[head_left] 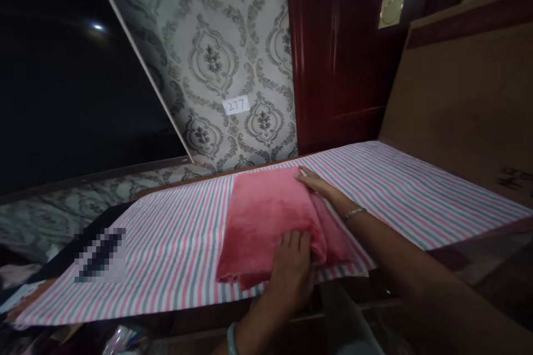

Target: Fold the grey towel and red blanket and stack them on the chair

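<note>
A pink plush cloth [266, 205], folded into layers, lies on a striped sheet [175, 249] in pink, grey and white. With its fingers curled over the near part of the fold, my left hand [293, 263] grips the cloth close to the table's front edge. At the far right corner of the top layer, my right hand [314, 182] holds the cloth between thumb and fingers. To the right of the fold, a lower layer of the same cloth sticks out under my right forearm. The undersides of the layers are hidden.
A large dark screen [75, 77] leans at the left. Behind are patterned wallpaper [212, 61] with a paper label [236, 105] reading 277, and a dark red panel [337, 66]. A big cardboard box [466, 89] stands at the right. Plastic-wrapped items [122, 341] lie below the front edge.
</note>
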{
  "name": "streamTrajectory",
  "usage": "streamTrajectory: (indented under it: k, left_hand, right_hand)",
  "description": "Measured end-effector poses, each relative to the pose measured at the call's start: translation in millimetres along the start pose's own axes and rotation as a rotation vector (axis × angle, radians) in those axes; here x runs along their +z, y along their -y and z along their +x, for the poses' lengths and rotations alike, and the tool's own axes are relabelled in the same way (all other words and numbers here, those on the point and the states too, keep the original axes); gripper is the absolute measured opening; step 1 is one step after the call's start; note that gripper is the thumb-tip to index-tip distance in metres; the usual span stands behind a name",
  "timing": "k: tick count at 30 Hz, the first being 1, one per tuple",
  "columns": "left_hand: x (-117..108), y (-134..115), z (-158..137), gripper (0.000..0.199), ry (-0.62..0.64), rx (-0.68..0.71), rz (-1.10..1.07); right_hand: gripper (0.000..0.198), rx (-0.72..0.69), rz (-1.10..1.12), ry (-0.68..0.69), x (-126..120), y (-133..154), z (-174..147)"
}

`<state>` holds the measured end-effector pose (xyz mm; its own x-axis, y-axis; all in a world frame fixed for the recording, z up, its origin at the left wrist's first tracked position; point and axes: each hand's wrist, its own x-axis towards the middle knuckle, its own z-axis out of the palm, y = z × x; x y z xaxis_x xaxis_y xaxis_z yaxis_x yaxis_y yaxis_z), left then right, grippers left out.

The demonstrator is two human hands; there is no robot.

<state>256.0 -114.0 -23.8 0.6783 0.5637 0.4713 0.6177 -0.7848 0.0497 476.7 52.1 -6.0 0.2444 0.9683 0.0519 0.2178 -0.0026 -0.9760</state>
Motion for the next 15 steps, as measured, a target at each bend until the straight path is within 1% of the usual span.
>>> streamTrajectory:
  k: [3, 6, 8, 10, 12, 15]
  left_hand:
    - [-3.7, -2.6, 15.2, 0.035, -0.051, 0.036, 0.034]
    - [-4.4, -11.6, 39.9, 0.030, -0.107, 0.060, 0.076]
    - [3.7, -18.3, 51.9, 0.028, -0.069, 0.077, 0.098]
    - [19.2, -23.2, 56.0, 0.026, 0.018, 0.099, 0.121]
    - [37.0, -25.9, 53.4, 0.025, 0.078, 0.110, 0.144]
    - [53.8, -27.3, 46.6, 0.030, 0.085, 0.113, 0.153]
  right_hand:
    - [0.074, -0.072, -0.028, -0.002, 3.9, 15.7, 15.7]
    - [0.073, -0.124, -0.050, -0.005, -1.9, 29.8, 28.6]
    - [0.072, -0.114, -0.071, -0.016, -9.8, 31.1, 32.2]
    - [0.072, -0.054, -0.097, -0.028, -16.9, 23.2, 30.7]
    - [0.069, 0.027, -0.115, -0.035, -20.5, 8.6, 25.9]
    - [0.064, 0.098, -0.108, -0.046, -19.3, -12.1, 18.3]
